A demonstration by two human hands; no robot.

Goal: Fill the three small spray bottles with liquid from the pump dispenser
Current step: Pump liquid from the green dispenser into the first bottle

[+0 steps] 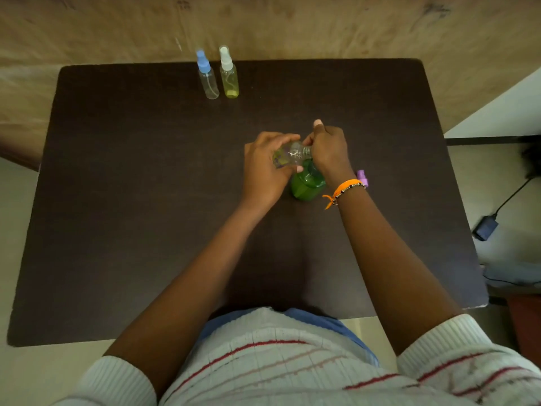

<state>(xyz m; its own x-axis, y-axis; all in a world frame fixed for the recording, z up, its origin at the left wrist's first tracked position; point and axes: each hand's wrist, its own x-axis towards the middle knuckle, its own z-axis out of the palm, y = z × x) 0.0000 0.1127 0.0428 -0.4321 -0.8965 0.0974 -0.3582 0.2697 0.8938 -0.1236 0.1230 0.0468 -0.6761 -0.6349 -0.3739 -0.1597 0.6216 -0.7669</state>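
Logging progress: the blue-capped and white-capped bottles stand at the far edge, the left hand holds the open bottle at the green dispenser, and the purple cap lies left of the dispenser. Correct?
Not quite. The head view shows the purple cap lying right of the green dispenser, beyond the right hand. The rest stands.

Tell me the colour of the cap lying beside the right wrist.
Purple cap, seen in the head view.

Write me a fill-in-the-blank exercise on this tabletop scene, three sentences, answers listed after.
1. The left hand holds a clear spray bottle tilted over the ____ pump dispenser.
2. The loose purple spray cap lies on the table beside the person's ____ wrist.
3. At the table's far edge, the bottle with the blue cap stands beside one with a ____ cap.

Answers: green; right; white
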